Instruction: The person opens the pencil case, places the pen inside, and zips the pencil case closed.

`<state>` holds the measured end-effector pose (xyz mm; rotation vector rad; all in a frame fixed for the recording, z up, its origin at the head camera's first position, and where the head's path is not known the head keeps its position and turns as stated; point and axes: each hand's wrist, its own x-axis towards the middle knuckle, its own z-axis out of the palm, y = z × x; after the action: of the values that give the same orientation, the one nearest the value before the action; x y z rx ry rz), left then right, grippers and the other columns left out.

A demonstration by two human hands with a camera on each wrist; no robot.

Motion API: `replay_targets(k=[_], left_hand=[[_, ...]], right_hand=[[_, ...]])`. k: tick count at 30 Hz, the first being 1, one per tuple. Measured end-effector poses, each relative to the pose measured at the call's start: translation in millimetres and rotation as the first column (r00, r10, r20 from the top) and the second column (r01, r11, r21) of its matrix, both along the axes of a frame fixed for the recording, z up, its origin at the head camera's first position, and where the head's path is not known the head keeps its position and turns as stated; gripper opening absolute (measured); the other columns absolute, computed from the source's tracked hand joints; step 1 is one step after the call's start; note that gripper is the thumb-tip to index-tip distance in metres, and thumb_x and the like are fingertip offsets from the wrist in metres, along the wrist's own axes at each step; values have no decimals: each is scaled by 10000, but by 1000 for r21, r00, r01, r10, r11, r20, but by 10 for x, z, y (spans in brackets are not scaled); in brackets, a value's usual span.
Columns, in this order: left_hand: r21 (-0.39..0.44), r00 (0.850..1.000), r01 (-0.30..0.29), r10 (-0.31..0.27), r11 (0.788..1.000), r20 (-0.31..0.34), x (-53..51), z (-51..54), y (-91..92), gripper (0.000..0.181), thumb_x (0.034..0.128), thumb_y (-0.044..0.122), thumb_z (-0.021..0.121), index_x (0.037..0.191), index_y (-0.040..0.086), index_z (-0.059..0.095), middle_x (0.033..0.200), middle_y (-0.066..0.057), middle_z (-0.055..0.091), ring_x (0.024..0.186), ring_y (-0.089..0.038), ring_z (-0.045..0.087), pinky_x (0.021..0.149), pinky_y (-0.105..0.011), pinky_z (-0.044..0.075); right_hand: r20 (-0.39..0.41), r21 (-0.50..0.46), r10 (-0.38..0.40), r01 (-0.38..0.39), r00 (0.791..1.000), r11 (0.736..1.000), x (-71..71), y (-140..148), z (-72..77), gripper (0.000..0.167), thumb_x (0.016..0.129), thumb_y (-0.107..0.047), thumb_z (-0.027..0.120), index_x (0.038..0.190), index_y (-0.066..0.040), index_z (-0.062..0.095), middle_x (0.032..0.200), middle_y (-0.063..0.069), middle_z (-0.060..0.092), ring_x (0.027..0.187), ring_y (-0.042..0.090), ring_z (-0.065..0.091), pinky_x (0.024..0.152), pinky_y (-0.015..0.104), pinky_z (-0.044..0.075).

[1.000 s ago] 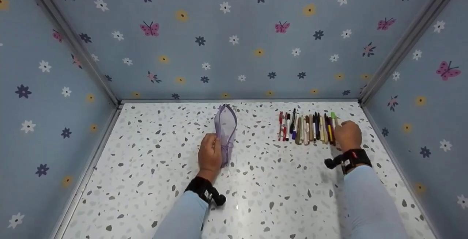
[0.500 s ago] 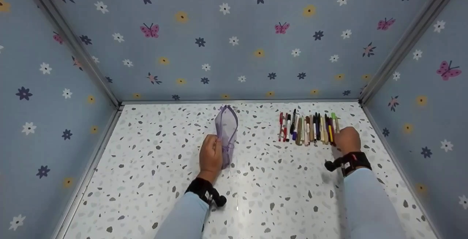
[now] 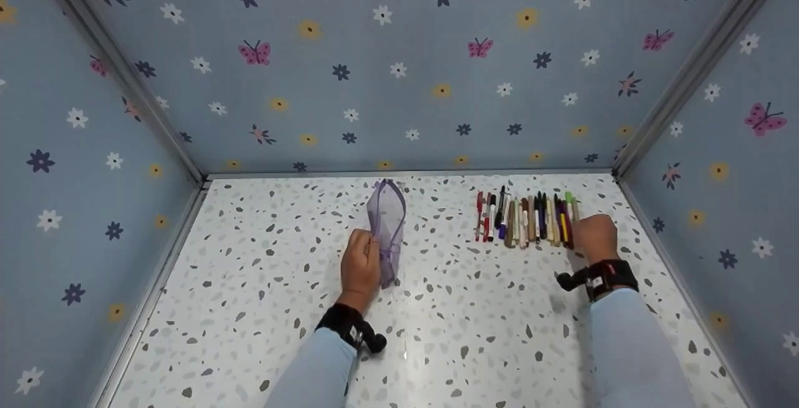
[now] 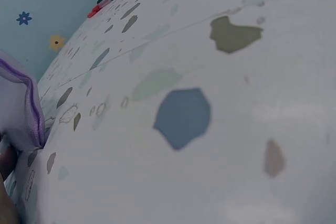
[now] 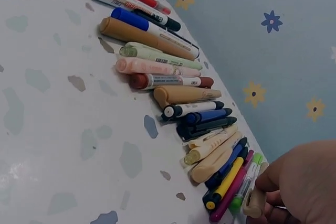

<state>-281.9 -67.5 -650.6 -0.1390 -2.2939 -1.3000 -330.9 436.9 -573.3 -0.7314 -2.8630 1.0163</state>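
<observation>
I'm judging the far-right row of pens [image 5: 173, 81] nearly complete, the right hand [image 3: 596, 237] pinching its tan end pen [image 5: 255, 202]; further left, the left hand [image 3: 361, 264] is gripping the purple pouch [image 3: 389, 211], seemingly empty.

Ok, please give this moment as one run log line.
left grip: holds purple mesh zip pouch | right grip: pinches rightmost tan pen | other pens and markers: side by side on speckled table
</observation>
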Motion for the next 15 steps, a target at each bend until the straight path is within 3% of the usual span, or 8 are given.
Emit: replay_targets(k=[3, 5, 9, 15], left_hand=[[-3, 1000, 0, 0, 1000, 3, 0, -4, -2, 207, 1147, 154, 557, 965, 63, 595, 1047, -113, 599, 866, -254, 561, 767, -403, 513], [-4, 1000, 0, 0, 1000, 6, -2, -2, -3, 204, 1145, 154, 561, 967, 63, 599, 1049, -111, 601, 867, -253, 563, 769, -404, 516], [-5, 1000, 0, 0, 1000, 2, -8, -5, -3, 205, 1143, 158, 565, 964, 66, 602, 1048, -111, 601, 868, -257, 566, 773, -419, 521], [-15, 1000, -11, 11, 1000, 12, -10, -7, 2, 213, 1153, 171, 558, 969, 72, 603, 1016, -102, 602, 856, -244, 559, 776, -419, 523]], right_hand=[[-7, -33, 9, -10, 1000, 999, 2, -40, 70, 475, 1073, -213, 553, 1360, 112, 747, 1379, 339, 746, 1204, 479, 746, 960, 506, 639], [-13, -67, 8, -9, 1000, 998, -9, -75, 102, 512, 1103, -235, 564, 1478, 94, 677, 1459, 338, 707, 1288, 485, 720, 1058, 556, 612], [-32, -133, -10, 5, 999, 991, -42, -133, 136, 547, 1127, -241, 594, 1615, 7, 585, 1460, 303, 714, 1130, 373, 749, 882, 431, 617], [-98, -175, 15, -32, 995, 984, -54, -233, 225, 516, 1169, -263, 561, 1642, -60, 580, 1421, 288, 717, 899, 177, 691, 708, 299, 535]])
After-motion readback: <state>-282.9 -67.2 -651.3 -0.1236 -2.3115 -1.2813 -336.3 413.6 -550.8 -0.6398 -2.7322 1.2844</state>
